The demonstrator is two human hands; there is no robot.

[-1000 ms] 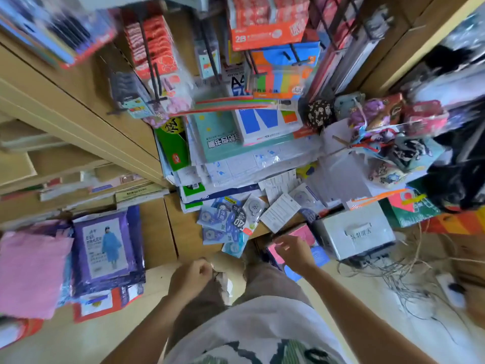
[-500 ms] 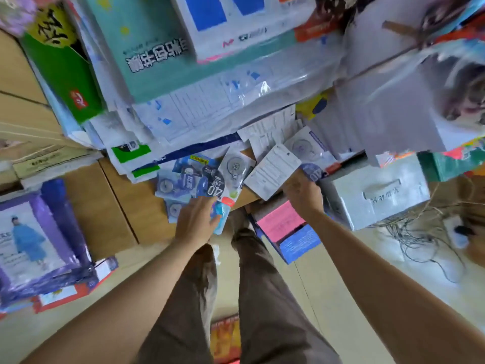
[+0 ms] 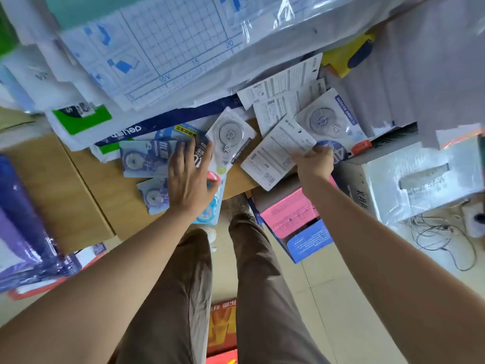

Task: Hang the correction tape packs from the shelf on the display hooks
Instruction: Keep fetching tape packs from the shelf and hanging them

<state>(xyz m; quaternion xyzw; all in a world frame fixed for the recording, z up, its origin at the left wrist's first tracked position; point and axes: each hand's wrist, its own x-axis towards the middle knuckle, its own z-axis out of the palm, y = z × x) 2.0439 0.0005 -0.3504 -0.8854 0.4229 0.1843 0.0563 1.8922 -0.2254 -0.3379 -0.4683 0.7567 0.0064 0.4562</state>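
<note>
Below the shelf's near edge a blue carton (image 3: 309,240) stands open on the floor, with pink sheets or packets in it. Beside it a white box (image 3: 420,177) is shut, so its contents are hidden. The left hand (image 3: 191,179) lies flat, grip wide, fingers spread on the blue packs (image 3: 147,158) at the near edge of the shelf (image 3: 86,185); one pack overhangs it. The right hand (image 3: 313,164) has its grip closed on a corner of the white pack (image 3: 275,153), which lies printed back up at the same edge. More correction tape packs (image 3: 229,135) lie farther in, against paper stacks (image 3: 170,48). These blister cards look light, stiff yet bendable, with slick plastic fronts. They are best pinched at a card edge, leaving the hanging hole free. No hooks are visible.
</note>
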